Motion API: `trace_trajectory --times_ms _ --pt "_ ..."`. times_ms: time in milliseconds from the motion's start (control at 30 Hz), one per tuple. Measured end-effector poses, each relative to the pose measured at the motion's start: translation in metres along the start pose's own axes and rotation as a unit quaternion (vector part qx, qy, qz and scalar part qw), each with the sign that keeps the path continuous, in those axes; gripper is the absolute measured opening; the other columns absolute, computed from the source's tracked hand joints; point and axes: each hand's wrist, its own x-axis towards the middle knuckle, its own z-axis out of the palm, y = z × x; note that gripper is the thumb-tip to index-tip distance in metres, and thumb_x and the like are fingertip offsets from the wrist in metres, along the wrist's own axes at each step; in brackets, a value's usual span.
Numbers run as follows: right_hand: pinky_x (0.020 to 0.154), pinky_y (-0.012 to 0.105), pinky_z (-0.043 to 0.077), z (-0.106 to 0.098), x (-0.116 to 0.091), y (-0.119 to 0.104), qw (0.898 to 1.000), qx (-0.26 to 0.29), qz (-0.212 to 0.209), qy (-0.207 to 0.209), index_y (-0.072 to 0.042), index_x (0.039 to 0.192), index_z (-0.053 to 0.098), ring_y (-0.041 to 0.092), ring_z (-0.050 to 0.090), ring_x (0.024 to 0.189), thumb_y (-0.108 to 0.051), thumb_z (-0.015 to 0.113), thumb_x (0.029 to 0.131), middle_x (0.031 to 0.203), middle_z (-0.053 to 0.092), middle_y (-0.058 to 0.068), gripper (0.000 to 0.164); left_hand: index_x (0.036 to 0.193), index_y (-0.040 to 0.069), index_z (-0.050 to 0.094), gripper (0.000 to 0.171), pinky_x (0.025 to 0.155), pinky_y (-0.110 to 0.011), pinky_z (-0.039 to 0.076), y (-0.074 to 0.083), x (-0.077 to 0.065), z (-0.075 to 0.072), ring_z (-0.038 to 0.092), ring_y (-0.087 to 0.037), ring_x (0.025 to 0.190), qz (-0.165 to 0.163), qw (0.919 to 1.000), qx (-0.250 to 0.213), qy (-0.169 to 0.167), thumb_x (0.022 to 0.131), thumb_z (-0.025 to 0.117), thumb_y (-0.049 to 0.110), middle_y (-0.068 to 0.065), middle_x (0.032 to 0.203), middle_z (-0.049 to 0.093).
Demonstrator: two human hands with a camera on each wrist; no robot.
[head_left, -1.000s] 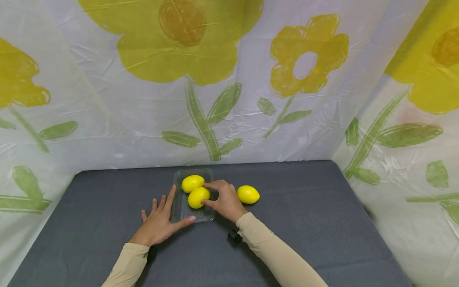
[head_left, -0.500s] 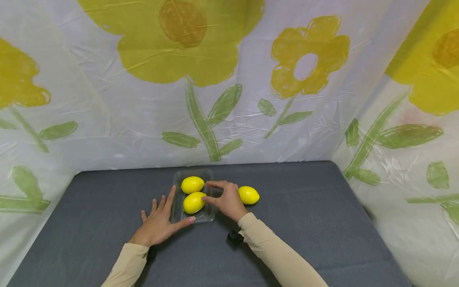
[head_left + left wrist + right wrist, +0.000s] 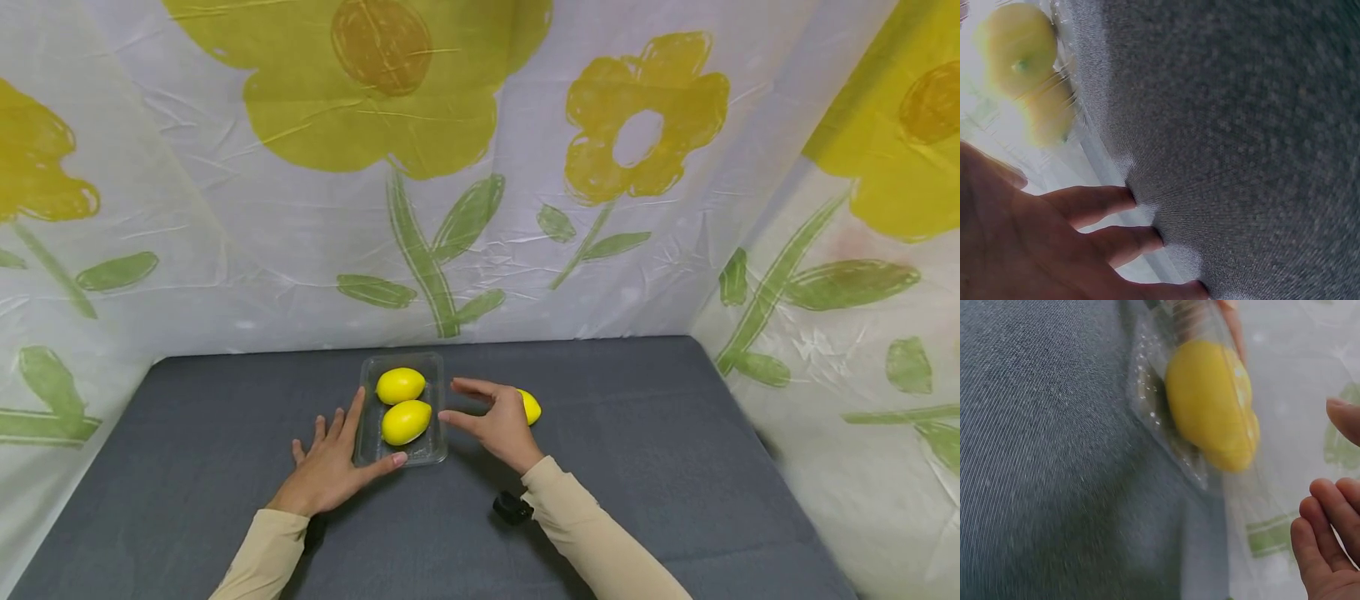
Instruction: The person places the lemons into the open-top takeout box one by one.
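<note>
Two yellow lemons lie in a clear plastic tray (image 3: 372, 446) on the dark tabletop: a far lemon (image 3: 401, 386) and a near lemon (image 3: 406, 422). My left hand (image 3: 326, 471) rests at the tray's left side, fingers spread, with the index finger and thumb along its edges. Just right of the tray, my right hand (image 3: 501, 425) is held with thumb and fingers apart and nothing between them. A third lemon (image 3: 532, 407) sits on the table behind the right hand, partly hidden by it. In the right wrist view the hand's fingers (image 3: 1310, 540) are apart from the tray.
A dark grey cloth covers the table (image 3: 637, 483). Behind it and at the sides hangs a pale curtain (image 3: 270, 250) printed with yellow flowers. A black wrist device (image 3: 512, 507) sits under the right sleeve.
The near lemon has shifted slightly left in the tray and my right hand has let go of it. That hand has drawn back right, now covering part of the third lemon. The left hand stays put.
</note>
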Motion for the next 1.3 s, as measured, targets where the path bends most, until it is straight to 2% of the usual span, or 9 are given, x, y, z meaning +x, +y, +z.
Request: trace_trajectory --times_ms 167,233,467,600,700,833,1067,1300 --pt "0.108 0.046 0.045 -0.016 -0.006 0.000 1.000 -0.003 -0.007 0.011 -0.004 0.131 0.069 0.028 0.064 0.120 -0.011 0.087 0.081 0.127 0.070 0.010 0.054 0.163 0.025 -0.015 0.124 0.096 -0.088 -0.004 0.000 0.000 0.000 -0.002 -0.066 0.142 0.000 1.0000 0.001 0.002 0.080 0.055 0.086 -0.041 0.159 0.009" --pt "0.109 0.043 0.045 -0.024 -0.009 0.004 1.000 -0.014 -0.015 0.018 -0.007 0.130 0.070 0.025 0.065 0.119 -0.015 0.088 0.080 0.126 0.071 0.007 0.054 0.163 0.025 -0.015 0.124 0.096 -0.088 -0.004 0.000 0.000 0.000 -0.002 -0.066 0.142 0.002 1.0000 0.001 0.004 0.080 0.055 0.086 -0.041 0.159 0.009" --pt "0.107 0.051 0.045 -0.051 -0.015 0.013 0.998 -0.011 -0.018 0.062 0.000 0.129 0.069 0.040 0.063 0.118 -0.012 0.088 0.080 0.125 0.071 0.013 0.054 0.162 0.027 -0.016 0.123 0.096 -0.088 -0.004 -0.003 -0.001 0.001 -0.003 -0.065 0.143 0.008 0.9999 -0.004 0.009 0.081 0.054 0.086 -0.040 0.159 0.009" --pt "0.106 0.054 0.044 -0.065 -0.018 0.020 0.997 -0.016 -0.018 0.070 -0.001 0.130 0.068 0.038 0.063 0.120 -0.011 0.087 0.081 0.127 0.069 0.016 0.054 0.162 0.026 -0.015 0.124 0.096 -0.088 -0.004 -0.003 -0.002 0.001 -0.002 -0.065 0.143 0.003 1.0000 -0.004 0.006 0.080 0.054 0.087 -0.040 0.159 0.008" --pt "0.108 0.051 0.044 -0.074 -0.020 0.026 0.996 -0.041 -0.007 0.073 -0.003 0.131 0.068 0.033 0.063 0.123 -0.014 0.088 0.080 0.129 0.068 0.015 0.056 0.162 0.026 -0.016 0.124 0.096 -0.088 -0.004 -0.003 -0.002 0.001 -0.003 -0.065 0.143 0.004 1.0000 -0.004 0.006 0.080 0.054 0.087 -0.040 0.159 0.008" --pt "0.110 0.046 0.043 -0.082 -0.021 0.034 0.994 -0.078 0.019 0.072 -0.006 0.134 0.067 0.028 0.061 0.126 -0.018 0.090 0.078 0.132 0.067 0.011 0.061 0.162 0.027 -0.016 0.122 0.096 -0.088 -0.006 -0.001 -0.002 0.001 -0.003 -0.066 0.142 0.007 0.9999 -0.006 0.007 0.081 0.055 0.085 -0.041 0.159 0.008" --pt "0.107 0.053 0.044 -0.086 -0.021 0.048 0.989 -0.129 0.052 0.048 -0.001 0.136 0.064 0.034 0.059 0.126 -0.022 0.091 0.077 0.133 0.066 0.013 0.069 0.162 0.025 -0.016 0.123 0.096 -0.088 -0.006 0.000 -0.002 0.000 -0.003 -0.067 0.142 0.007 1.0000 -0.004 0.004 0.081 0.055 0.085 -0.041 0.159 0.008" --pt "0.101 0.050 0.050 -0.085 -0.021 0.061 0.989 -0.128 0.070 0.010 0.002 0.137 0.062 0.034 0.062 0.122 -0.023 0.093 0.076 0.134 0.065 0.016 0.073 0.162 0.026 -0.016 0.123 0.095 -0.088 -0.006 -0.001 -0.002 0.001 -0.004 -0.066 0.142 0.010 0.9999 -0.006 0.006 0.082 0.055 0.085 -0.041 0.159 0.008"
